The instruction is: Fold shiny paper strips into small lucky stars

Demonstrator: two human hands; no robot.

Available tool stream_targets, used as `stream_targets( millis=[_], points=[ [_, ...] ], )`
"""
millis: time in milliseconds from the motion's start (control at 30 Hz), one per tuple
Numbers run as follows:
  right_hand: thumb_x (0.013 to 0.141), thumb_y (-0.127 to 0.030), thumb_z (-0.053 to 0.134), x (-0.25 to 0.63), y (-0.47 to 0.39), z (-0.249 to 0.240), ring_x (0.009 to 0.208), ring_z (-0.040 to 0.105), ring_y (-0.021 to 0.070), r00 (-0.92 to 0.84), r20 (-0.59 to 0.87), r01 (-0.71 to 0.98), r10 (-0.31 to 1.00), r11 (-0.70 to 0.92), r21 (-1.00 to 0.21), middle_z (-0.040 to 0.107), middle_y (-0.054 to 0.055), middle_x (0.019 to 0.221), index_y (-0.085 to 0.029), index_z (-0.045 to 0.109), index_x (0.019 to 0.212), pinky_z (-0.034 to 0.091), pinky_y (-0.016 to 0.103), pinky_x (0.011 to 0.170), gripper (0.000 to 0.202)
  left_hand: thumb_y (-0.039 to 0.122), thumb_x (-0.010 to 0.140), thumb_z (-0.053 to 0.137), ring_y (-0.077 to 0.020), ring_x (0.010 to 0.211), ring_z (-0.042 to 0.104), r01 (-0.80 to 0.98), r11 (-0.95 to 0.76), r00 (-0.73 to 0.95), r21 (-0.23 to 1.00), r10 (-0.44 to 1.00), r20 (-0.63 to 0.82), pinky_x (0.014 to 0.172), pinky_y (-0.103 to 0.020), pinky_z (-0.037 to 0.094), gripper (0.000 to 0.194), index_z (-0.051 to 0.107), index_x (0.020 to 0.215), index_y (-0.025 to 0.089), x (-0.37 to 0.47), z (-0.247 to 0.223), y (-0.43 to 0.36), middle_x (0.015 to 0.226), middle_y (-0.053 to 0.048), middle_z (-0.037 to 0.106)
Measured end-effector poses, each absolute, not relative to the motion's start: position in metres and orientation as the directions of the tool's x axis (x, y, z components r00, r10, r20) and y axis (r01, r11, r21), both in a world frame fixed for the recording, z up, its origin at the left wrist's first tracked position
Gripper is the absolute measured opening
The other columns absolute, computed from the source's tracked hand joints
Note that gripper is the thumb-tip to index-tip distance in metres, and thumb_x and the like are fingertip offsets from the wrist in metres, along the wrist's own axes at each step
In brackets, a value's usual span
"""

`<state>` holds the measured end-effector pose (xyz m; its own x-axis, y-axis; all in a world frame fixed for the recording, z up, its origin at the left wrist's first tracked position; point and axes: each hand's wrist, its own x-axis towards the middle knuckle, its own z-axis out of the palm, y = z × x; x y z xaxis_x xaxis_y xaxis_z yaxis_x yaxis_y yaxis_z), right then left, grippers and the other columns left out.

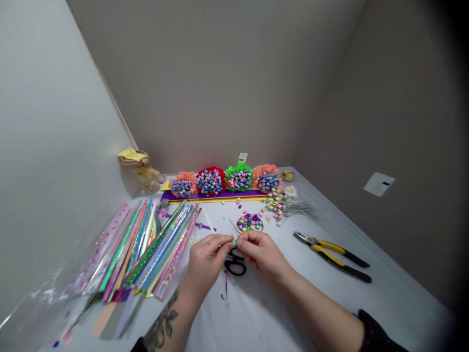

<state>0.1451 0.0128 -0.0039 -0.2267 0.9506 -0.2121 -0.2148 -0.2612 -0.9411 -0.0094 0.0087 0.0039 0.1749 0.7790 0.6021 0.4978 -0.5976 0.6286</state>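
Pinching small green piece [235, 242] between left grip [207, 255] and right grip [262, 251], both narrow.

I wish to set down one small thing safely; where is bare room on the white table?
Bare patches: between the right forearm and the yellow-and-black metal pliers; between right and left forearm, except small scraps. Crowded: left, under shiny multicoloured strips; back, around ruffled colourful flowers; centre, by black-handled scissors.

Green piece [235, 242]: too small to identify | black scissors [233, 260]: blades hidden | 2 dark sleeves [377, 332]: cut off, near edge | clear film [47, 288]: cut off, left
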Motion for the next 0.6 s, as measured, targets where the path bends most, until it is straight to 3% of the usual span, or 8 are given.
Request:
stream_targets(
  millis=[167,300,400,500,600],
  points=[
    [0.067,-0.039,0.066,0.146,0.012,-0.005,0.039,0.03,0.0041,-0.218,-0.197,-0.215,0.956,-0.244,-0.946,0.044,-0.006,0.05,-0.015,0.054,0.067,0.022,0.018,0.037,0.027,0.016,0.079,0.06,-0.0156,0.071,0.069,0.509,-0.605,0.197,0.613,0.774,0.601,0.069,-0.026,0.056,0.012,0.07,0.086,0.019,-0.009,0.004,0.008,0.081,-0.004,0.074],
    [0.07,-0.039,0.063,0.147,0.012,-0.004,0.042,0.034,0.0059,-0.21,-0.134,-0.124,0.969,-0.162,-0.979,0.044,-0.006,0.052,-0.015,0.055,0.067,0.027,0.019,0.041,0.025,0.016,0.081,0.058,-0.0154,0.072,0.068,0.501,-0.591,0.205,0.633,0.791,0.576,0.068,-0.026,0.055,0.013,0.069,0.086,0.018,-0.01,0.003,0.008,0.08,-0.004,0.073],
    [0.073,-0.031,0.059,0.149,0.012,-0.001,0.051,0.044,0.0096,-0.161,0.047,0.06,0.986,0.057,-0.997,0.051,-0.002,0.057,-0.016,0.058,0.067,0.036,0.021,0.05,0.017,0.016,0.083,0.056,-0.0155,0.074,0.067,0.493,-0.567,0.216,0.659,0.814,0.539,0.07,-0.026,0.055,0.014,0.069,0.086,0.018,-0.011,0.002,0.008,0.082,-0.005,0.072],
    [0.077,-0.022,0.056,0.153,0.012,0.001,0.061,0.051,0.0128,-0.163,0.261,0.253,0.951,0.296,-0.921,0.057,0.001,0.065,-0.017,0.061,0.067,0.039,0.023,0.058,0.013,0.017,0.083,0.055,-0.0154,0.074,0.066,0.493,-0.549,0.228,0.675,0.83,0.509,0.07,-0.026,0.054,0.014,0.069,0.087,0.018,-0.012,0.004,0.008,0.083,-0.005,0.072],
    [0.079,-0.017,0.054,0.156,0.012,0.001,0.063,0.054,0.0134,-0.212,0.381,0.333,0.9,0.433,-0.838,0.059,0.002,0.065,-0.018,0.062,0.067,0.04,0.024,0.06,0.015,0.017,0.084,0.054,-0.0155,0.073,0.067,0.488,-0.531,0.24,0.693,0.845,0.478,0.069,-0.026,0.055,0.015,0.069,0.086,0.019,-0.011,0.008,0.008,0.083,-0.005,0.073]
  ],
)
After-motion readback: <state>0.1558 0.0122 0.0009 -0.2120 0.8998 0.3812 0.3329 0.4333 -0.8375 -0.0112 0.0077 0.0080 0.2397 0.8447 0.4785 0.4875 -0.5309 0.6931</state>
